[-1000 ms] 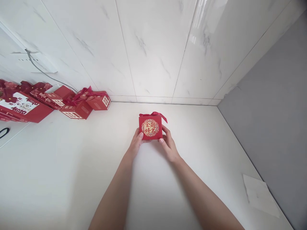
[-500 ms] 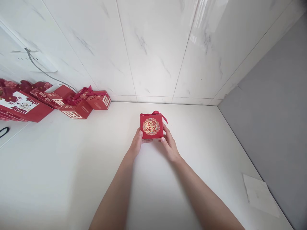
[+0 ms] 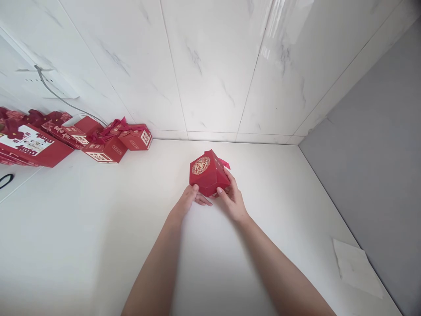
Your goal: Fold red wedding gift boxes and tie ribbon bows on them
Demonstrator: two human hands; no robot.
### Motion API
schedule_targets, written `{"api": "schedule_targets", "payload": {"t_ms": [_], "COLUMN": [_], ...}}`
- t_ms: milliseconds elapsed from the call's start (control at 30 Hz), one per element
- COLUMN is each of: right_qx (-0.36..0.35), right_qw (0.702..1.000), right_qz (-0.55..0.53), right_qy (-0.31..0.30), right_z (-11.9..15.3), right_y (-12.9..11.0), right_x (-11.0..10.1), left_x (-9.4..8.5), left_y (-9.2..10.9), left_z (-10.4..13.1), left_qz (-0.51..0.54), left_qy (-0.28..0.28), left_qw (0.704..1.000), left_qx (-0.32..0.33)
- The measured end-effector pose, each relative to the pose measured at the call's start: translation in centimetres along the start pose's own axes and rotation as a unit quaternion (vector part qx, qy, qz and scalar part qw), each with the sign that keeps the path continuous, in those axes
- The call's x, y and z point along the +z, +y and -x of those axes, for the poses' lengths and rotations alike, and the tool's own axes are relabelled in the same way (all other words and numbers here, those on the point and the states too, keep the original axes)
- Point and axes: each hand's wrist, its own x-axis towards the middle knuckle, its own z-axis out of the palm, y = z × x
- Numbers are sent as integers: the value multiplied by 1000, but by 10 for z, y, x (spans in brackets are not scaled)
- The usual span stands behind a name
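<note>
A red gift box (image 3: 207,174) with a round gold emblem is tilted between my two hands above the white tabletop (image 3: 148,210). Its emblem face points up and to the left. Behind its right side a red ribbon (image 3: 225,164) sticks out. My left hand (image 3: 190,197) touches the box's lower left corner with the thumb, its other fingers stretched out underneath, apart from the thumb. On the lower right, my right hand (image 3: 232,196) grips the box, thumb in front and fingers around the side. The box's underside is hidden.
Several red gift boxes (image 3: 108,149) with ribbons stand at the left by the tiled wall (image 3: 210,66). A grey cable (image 3: 66,103) runs down behind them. A black loop (image 3: 5,180) lies at the left edge, a white paper sheet (image 3: 357,267) at the right. A grey panel (image 3: 371,145) borders the right side.
The box has turned in my hands: its emblem face, upright and facing me before, is now rotated and tilted up to the left. My left fingers have spread out beneath it.
</note>
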Motion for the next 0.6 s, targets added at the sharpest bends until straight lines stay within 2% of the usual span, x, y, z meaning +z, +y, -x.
{"api": "schedule_targets", "payload": {"t_ms": [100,200,300,433,600], "right_qx": [14,28,36,37,39], "right_qw": [1000,999,999,997,997], "right_qz": [6,22,22,24,30], "right_qy": [-4,-2,14,56,52], "right_z": [0,0,0,-1,-1], "right_y": [2,5,7,7,7], "right_x": [-1,-3,-4,-3,-3], "left_x": [7,8,5,3,6], "left_y": [4,5,3,1,4], "left_z": [-2,-4,-5,-5,-6], "left_qz": [-21,-11,13,25,15], "left_qy": [64,102,97,95,97], "left_qw": [997,995,995,995,995], "left_qx": [-24,-8,19,14,0]}}
